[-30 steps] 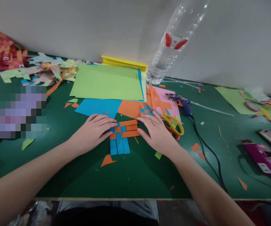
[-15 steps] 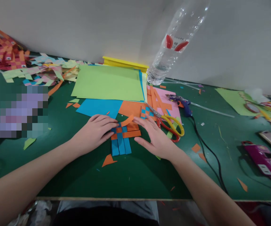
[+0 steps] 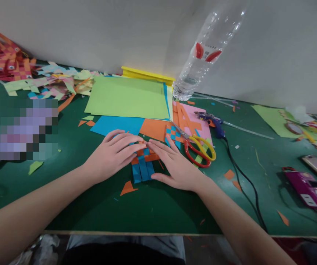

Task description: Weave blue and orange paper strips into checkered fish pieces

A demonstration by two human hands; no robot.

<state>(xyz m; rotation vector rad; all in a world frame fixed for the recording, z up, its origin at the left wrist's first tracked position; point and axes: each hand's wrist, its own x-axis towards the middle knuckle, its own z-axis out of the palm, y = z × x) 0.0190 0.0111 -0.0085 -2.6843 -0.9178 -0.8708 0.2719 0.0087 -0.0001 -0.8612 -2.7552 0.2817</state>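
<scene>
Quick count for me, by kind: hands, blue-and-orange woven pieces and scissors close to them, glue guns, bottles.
Hands: 2
Woven pieces by the hands: 2
Scissors by the right hand: 1
Glue gun: 1
Bottle: 1
Total: 7

Paper weave (image 3: 142,167) before the sheet stack (image 3: 127,97), scissors (image 3: 186,135) right.

The right hand (image 3: 174,164) has come over the woven paper (image 3: 143,171), fingertips now just beside the left hand's (image 3: 113,154), thumb nearer the table's front edge (image 3: 147,233).
</scene>
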